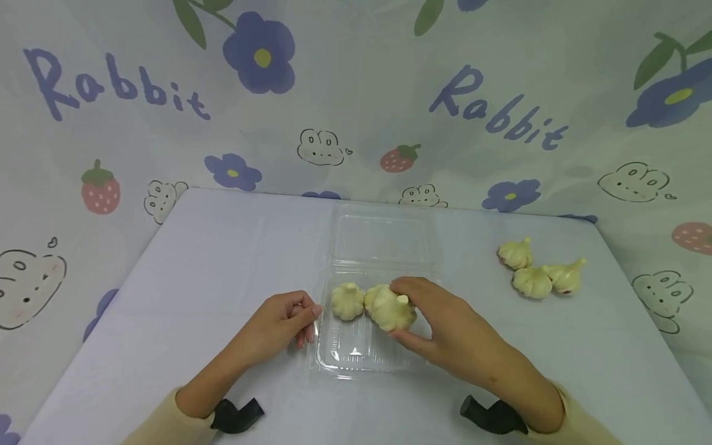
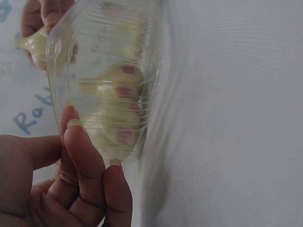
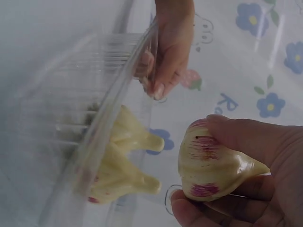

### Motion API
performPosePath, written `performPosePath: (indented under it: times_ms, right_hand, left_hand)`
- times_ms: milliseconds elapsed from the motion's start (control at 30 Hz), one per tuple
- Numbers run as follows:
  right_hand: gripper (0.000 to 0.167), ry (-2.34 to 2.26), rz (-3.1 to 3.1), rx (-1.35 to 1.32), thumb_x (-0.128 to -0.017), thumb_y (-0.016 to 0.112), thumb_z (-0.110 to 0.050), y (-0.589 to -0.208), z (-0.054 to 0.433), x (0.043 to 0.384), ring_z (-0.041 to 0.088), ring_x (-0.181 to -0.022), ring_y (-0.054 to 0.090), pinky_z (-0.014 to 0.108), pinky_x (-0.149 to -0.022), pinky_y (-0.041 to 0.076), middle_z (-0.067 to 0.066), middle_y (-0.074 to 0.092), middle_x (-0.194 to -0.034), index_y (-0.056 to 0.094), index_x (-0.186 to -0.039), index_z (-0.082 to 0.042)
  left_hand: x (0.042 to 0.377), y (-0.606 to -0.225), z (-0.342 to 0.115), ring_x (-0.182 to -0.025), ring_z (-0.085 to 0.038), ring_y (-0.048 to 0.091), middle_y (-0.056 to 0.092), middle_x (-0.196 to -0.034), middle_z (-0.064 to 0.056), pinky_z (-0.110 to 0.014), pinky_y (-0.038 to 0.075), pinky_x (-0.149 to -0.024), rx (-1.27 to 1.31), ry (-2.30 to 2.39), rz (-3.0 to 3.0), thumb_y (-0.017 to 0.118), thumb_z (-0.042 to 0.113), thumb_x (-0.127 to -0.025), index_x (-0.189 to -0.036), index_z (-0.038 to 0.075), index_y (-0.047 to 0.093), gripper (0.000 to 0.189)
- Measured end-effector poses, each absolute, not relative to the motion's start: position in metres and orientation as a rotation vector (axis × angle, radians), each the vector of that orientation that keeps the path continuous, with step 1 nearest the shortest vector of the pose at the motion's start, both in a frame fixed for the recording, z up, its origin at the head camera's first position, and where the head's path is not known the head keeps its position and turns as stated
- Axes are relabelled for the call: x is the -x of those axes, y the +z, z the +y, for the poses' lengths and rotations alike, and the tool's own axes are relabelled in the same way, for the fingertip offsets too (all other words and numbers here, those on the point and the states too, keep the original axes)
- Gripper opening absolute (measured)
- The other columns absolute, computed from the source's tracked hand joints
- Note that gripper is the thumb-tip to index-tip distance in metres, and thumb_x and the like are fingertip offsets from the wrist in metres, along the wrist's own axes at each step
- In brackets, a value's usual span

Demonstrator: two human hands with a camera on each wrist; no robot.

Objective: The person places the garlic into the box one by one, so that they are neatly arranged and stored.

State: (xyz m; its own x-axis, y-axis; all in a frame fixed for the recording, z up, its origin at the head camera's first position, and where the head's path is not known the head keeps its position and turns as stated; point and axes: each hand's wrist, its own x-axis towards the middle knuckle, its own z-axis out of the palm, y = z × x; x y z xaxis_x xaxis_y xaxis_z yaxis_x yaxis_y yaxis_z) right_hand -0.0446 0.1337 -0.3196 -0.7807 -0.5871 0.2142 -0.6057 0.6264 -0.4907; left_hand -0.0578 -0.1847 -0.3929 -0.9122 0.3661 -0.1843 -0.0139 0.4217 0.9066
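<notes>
Left fingers (image 2: 84, 153) curl, right fingers (image 1: 416, 289) pinch (both forearms (image 1: 217, 372) angling inward).

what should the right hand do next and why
Probably lower the pale yellow, rounded garlic bulb into the clear, rectangular plastic box: the right hand holds it above the box, where bare space shows in front of the two similar bulbs inside.

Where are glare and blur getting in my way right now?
Head: small glints on the box near end, otherwise fairly even light; left wrist: boxed garlic smeared through the ribbed plastic; right wrist: box hazy, held garlic clearer, with a highlight near its neck.
</notes>
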Motion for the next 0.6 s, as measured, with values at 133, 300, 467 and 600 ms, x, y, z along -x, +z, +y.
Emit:
performPosePath:
  times_ms: [133,300,467,600]
  right_hand:
    - [0.06,0.876,-2.823,-1.049,-0.089,0.087,-0.026,-0.326,0.13,0.045,0.004,-0.107,0.06,0.028,-0.09,0.055,-0.006,0.059,-0.142,0.057,-0.139,-0.012]
    - [0.06,0.895,-2.823,-1.079,-0.09,0.087,-0.025,-0.334,0.126,0.048,0.007,-0.112,0.061,0.029,-0.092,0.055,-0.003,0.059,-0.142,0.056,-0.139,-0.01]
    - [0.06,0.914,-2.841,-1.092,-0.09,0.087,-0.023,-0.34,0.124,0.051,0.008,-0.116,0.061,0.031,-0.095,0.055,-0.004,0.058,-0.142,0.056,-0.14,-0.011]
    - [0.06,0.915,-2.832,-1.105,-0.089,0.087,-0.023,-0.342,0.123,0.051,0.007,-0.119,0.059,0.03,-0.098,0.053,-0.004,0.057,-0.142,0.056,-0.14,-0.011]
  left_hand:
    - [0.059,-0.393,-0.185,-0.058,-0.022,0.062,0.067,-0.067,-0.002,-0.026,0.045,-0.054,-0.312,1.489,2.33,0.061,0.03,-0.108,-0.092,0.008,0.064,0.027]
    - [0.059,-0.393,-0.185,-0.058,-0.023,0.062,0.066,-0.067,-0.001,-0.026,0.045,-0.055,-0.32,1.487,2.333,0.061,0.03,-0.108,-0.09,0.008,0.063,0.028]
    - [0.059,-0.394,-0.185,-0.058,-0.022,0.062,0.067,-0.067,-0.001,-0.026,0.045,-0.055,-0.317,1.486,2.335,0.061,0.03,-0.108,-0.091,0.008,0.063,0.028]
    - [0.059,-0.394,-0.185,-0.058,-0.021,0.062,0.067,-0.067,-0.002,-0.026,0.046,-0.055,-0.312,1.484,2.335,0.061,0.03,-0.108,-0.092,0.008,0.064,0.027]
